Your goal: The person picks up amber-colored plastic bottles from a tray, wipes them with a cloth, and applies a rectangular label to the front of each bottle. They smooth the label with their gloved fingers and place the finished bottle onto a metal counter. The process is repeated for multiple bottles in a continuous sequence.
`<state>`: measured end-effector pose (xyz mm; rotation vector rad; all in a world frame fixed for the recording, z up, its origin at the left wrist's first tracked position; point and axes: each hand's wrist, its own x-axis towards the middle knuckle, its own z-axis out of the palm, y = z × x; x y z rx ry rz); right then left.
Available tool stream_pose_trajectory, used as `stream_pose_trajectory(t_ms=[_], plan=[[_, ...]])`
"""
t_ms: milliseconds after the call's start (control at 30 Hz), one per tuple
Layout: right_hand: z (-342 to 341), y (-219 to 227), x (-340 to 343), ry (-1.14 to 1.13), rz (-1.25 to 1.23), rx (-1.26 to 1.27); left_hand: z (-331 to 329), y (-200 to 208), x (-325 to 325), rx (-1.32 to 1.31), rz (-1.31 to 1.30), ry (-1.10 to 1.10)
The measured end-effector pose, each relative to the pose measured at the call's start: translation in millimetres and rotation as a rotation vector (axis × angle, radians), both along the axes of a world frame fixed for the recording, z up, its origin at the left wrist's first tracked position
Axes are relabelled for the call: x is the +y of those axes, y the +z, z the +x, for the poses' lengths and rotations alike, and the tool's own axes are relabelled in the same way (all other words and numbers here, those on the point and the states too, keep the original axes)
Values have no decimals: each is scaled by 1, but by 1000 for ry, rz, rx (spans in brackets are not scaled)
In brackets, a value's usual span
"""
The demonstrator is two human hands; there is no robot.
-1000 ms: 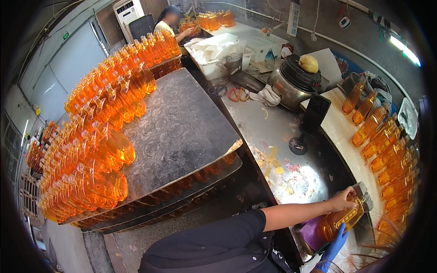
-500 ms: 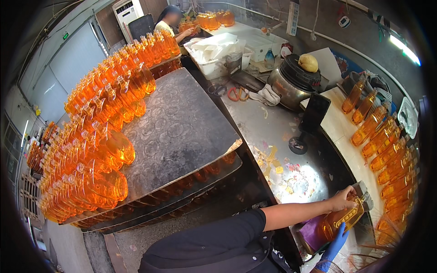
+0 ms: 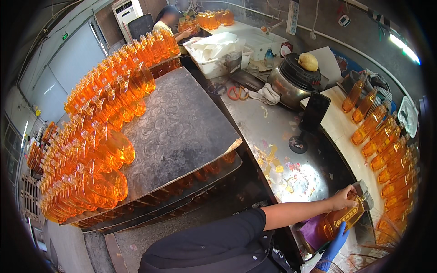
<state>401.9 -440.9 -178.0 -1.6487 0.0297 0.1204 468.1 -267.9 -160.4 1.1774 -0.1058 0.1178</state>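
Observation:
A bottle of amber liquid (image 3: 340, 220) with gold lettering lies tilted at the lower right, its base end over a purple cloth (image 3: 313, 234). My bare left hand (image 3: 342, 199) is closed round its upper end, beside a grey block (image 3: 366, 195). Along its near side, my right hand (image 3: 337, 245) in a blue glove presses its fingers on the bottle; its palm side is partly hidden. The bottle's neck is mostly covered by my left hand and the block.
Rows of amber bottles (image 3: 104, 182) stand on a dark board (image 3: 177, 132) at the left. More bottles (image 3: 384, 154) line the pale right-hand shelf (image 3: 339, 119). A phone on a stand (image 3: 315, 111), a metal pot (image 3: 291, 82) and scissors (image 3: 237, 93) sit farther back. Beyond, a person (image 3: 166, 27) works.
Hardly anything differs: my hands and the bottle keep nearly the same place, with the bottle turned very slightly. The far person's head and hands have shifted a little.

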Motion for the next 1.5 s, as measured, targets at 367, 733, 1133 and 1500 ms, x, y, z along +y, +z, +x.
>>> stream_pose_trajectory(t_ms=[367,733,1133,1500], plan=[[-2,-1,0,11,21,-3,-6,10,7,66,-9,-107],[-3,3,2,5,16,19,-3,2,5,53,15,-90],[-1,1,2,4,14,7,-5,6,7,69,11,-92],[1,-3,-3,21,-39,-10,-4,7,7,51,20,-96]])
